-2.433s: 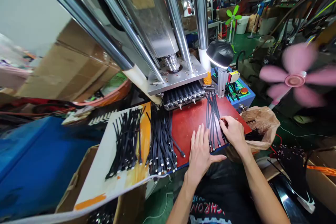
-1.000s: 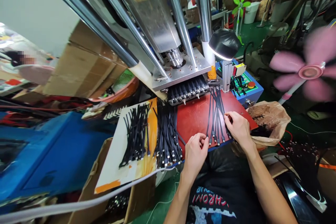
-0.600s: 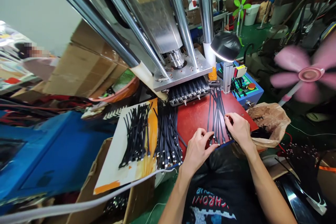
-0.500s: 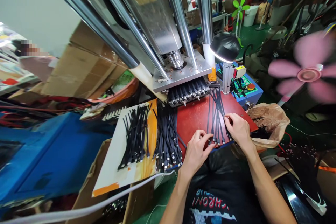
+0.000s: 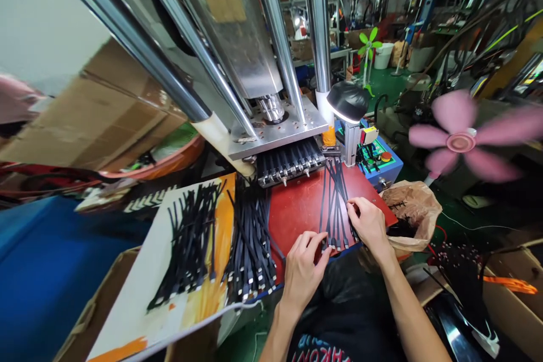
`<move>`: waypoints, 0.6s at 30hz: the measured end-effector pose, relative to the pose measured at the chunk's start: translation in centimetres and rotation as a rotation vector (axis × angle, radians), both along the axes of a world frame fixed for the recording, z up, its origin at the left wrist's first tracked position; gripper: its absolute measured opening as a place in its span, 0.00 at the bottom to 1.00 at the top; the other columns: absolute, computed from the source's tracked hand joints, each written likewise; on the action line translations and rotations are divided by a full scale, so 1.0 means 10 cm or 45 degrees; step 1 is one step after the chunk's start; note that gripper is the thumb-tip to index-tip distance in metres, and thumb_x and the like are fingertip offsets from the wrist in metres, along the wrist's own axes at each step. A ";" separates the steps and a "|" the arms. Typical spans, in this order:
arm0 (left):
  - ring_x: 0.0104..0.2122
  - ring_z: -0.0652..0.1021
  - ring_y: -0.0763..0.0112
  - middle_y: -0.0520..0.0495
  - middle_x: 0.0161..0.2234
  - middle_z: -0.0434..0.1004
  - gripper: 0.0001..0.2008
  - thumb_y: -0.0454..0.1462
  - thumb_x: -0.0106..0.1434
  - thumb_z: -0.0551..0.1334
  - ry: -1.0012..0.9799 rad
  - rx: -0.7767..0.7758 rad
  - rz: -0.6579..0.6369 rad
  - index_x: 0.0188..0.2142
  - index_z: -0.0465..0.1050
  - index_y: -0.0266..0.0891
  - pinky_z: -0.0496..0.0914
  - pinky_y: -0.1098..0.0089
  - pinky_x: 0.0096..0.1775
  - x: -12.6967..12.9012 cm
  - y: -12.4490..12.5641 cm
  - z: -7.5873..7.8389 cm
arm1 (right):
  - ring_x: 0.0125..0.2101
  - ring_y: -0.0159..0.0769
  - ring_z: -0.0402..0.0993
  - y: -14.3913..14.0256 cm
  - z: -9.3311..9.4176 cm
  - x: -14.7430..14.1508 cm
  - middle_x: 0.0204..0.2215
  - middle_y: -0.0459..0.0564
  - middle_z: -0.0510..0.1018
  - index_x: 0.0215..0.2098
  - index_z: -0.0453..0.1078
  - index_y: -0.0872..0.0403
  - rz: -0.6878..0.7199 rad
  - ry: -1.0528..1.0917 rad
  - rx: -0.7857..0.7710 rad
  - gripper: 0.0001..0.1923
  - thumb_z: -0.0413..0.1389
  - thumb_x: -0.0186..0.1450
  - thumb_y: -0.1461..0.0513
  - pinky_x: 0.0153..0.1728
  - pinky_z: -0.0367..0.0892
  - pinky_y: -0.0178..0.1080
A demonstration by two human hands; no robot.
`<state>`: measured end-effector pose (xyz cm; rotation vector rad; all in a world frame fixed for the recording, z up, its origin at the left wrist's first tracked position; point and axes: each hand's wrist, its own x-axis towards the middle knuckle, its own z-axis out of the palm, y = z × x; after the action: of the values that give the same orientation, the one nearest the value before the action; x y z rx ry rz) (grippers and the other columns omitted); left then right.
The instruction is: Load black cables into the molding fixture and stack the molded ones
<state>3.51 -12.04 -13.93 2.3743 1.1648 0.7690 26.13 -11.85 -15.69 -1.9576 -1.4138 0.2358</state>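
Cluttered workshop space surrounds us, with brown cardboard boxes stacked at the left and a pink plastic fan spinning into a blur at the right. We sit at a table topped with a smooth red board, under a press with polished steel columns and a flat grey plate. A fanned bundle of thin black straps lies on the red board, narrow at the far end near the press and spreading toward us, each strap ending in a small pale tip. Our left hand rests at the near edge with its fingers curled, fingertips pinching the tips of the leftmost straps. Our right hand lies on the right side of the same bundle, fingers bent and pressing on the straps. Beside the board, a loose heap of similar black straps sits next to another heap on a white and orange sheet. A crumpled brown bag sits just right of the table.
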 end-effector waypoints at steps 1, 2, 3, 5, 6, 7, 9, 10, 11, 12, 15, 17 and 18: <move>0.42 0.81 0.61 0.46 0.43 0.79 0.11 0.37 0.72 0.64 -0.009 0.020 0.007 0.53 0.77 0.43 0.76 0.63 0.45 0.00 0.00 0.00 | 0.42 0.41 0.82 0.01 0.00 -0.01 0.42 0.51 0.85 0.47 0.79 0.50 0.000 0.002 0.003 0.15 0.51 0.76 0.57 0.42 0.67 0.38; 0.42 0.81 0.61 0.46 0.42 0.79 0.10 0.37 0.73 0.63 -0.018 0.039 0.016 0.52 0.77 0.43 0.77 0.63 0.44 0.00 0.00 -0.01 | 0.42 0.41 0.82 0.01 0.00 -0.02 0.42 0.50 0.86 0.47 0.79 0.50 0.001 0.004 0.007 0.15 0.50 0.76 0.57 0.42 0.67 0.38; 0.41 0.81 0.61 0.46 0.42 0.79 0.10 0.37 0.73 0.63 -0.025 0.056 0.024 0.52 0.77 0.42 0.77 0.62 0.43 0.01 0.00 -0.01 | 0.42 0.41 0.82 0.02 -0.01 -0.03 0.42 0.50 0.86 0.46 0.79 0.50 0.002 0.006 0.011 0.15 0.50 0.76 0.57 0.43 0.68 0.38; 0.40 0.82 0.60 0.45 0.41 0.79 0.09 0.39 0.73 0.63 -0.036 0.080 0.037 0.51 0.77 0.42 0.77 0.61 0.43 0.01 0.01 -0.02 | 0.43 0.42 0.83 0.02 -0.03 -0.04 0.41 0.50 0.86 0.46 0.79 0.49 0.013 0.011 0.023 0.15 0.50 0.76 0.57 0.43 0.69 0.39; 0.40 0.82 0.59 0.45 0.41 0.79 0.09 0.39 0.73 0.63 -0.041 0.087 0.042 0.50 0.77 0.43 0.77 0.61 0.42 0.02 0.01 -0.02 | 0.43 0.43 0.83 0.02 -0.05 -0.03 0.41 0.50 0.86 0.46 0.79 0.49 0.024 0.015 0.031 0.15 0.50 0.76 0.57 0.43 0.70 0.40; 0.40 0.82 0.59 0.45 0.41 0.79 0.08 0.39 0.72 0.64 -0.045 0.093 0.046 0.50 0.77 0.43 0.77 0.61 0.42 0.02 0.00 -0.02 | 0.43 0.43 0.83 0.01 -0.06 -0.01 0.41 0.51 0.86 0.46 0.79 0.49 0.044 0.019 0.041 0.15 0.50 0.76 0.57 0.43 0.71 0.40; 0.40 0.82 0.58 0.45 0.40 0.79 0.07 0.38 0.72 0.64 -0.048 0.106 0.053 0.48 0.77 0.44 0.78 0.60 0.41 0.02 -0.02 -0.03 | 0.40 0.43 0.84 0.00 -0.04 0.09 0.38 0.50 0.86 0.45 0.79 0.49 0.117 0.027 0.057 0.15 0.50 0.75 0.55 0.41 0.74 0.41; 0.39 0.82 0.58 0.46 0.40 0.79 0.06 0.38 0.71 0.65 -0.046 0.115 0.056 0.47 0.77 0.44 0.78 0.61 0.40 0.02 -0.02 -0.03 | 0.37 0.43 0.84 0.02 -0.01 0.17 0.37 0.50 0.86 0.45 0.79 0.49 0.168 0.039 0.070 0.15 0.51 0.75 0.54 0.39 0.75 0.41; 0.38 0.82 0.59 0.46 0.39 0.79 0.05 0.37 0.70 0.65 -0.043 0.128 0.061 0.46 0.77 0.44 0.78 0.61 0.39 0.02 -0.03 -0.04 | 0.35 0.42 0.84 0.07 0.04 0.24 0.36 0.49 0.86 0.45 0.79 0.49 0.215 0.061 0.095 0.15 0.51 0.75 0.54 0.38 0.76 0.41; 0.37 0.82 0.59 0.46 0.38 0.79 0.04 0.36 0.70 0.65 -0.040 0.146 0.068 0.44 0.77 0.44 0.78 0.61 0.38 0.02 -0.03 -0.05 | 0.34 0.42 0.84 0.14 0.12 0.31 0.35 0.49 0.86 0.46 0.78 0.50 0.263 0.092 0.126 0.16 0.51 0.75 0.53 0.37 0.76 0.41; 0.36 0.83 0.59 0.46 0.37 0.80 0.07 0.36 0.68 0.66 -0.051 0.238 0.087 0.45 0.77 0.44 0.79 0.63 0.37 0.02 0.00 -0.15 | 0.34 0.40 0.83 0.54 0.45 0.32 0.38 0.50 0.85 0.55 0.75 0.52 0.438 0.127 0.197 0.18 0.50 0.76 0.52 0.37 0.78 0.41; 0.36 0.83 0.60 0.45 0.37 0.81 0.15 0.37 0.68 0.65 -0.086 0.357 0.093 0.54 0.77 0.44 0.79 0.64 0.37 0.01 0.05 -0.28 | 0.37 0.40 0.82 0.92 0.69 0.15 0.40 0.51 0.84 0.62 0.71 0.53 0.562 -0.039 0.179 0.20 0.49 0.78 0.54 0.42 0.79 0.42; 0.34 0.83 0.61 0.45 0.36 0.81 0.17 0.39 0.70 0.64 -0.121 0.440 0.103 0.57 0.75 0.43 0.79 0.66 0.35 0.01 0.08 -0.35 | 0.40 0.40 0.82 1.14 0.79 0.03 0.42 0.52 0.83 0.64 0.69 0.54 0.604 -0.146 0.158 0.20 0.49 0.78 0.56 0.46 0.78 0.42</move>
<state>3.65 -11.20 -17.47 2.5390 1.1738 1.1813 26.45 -0.43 -7.82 -1.5341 -1.9102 0.2449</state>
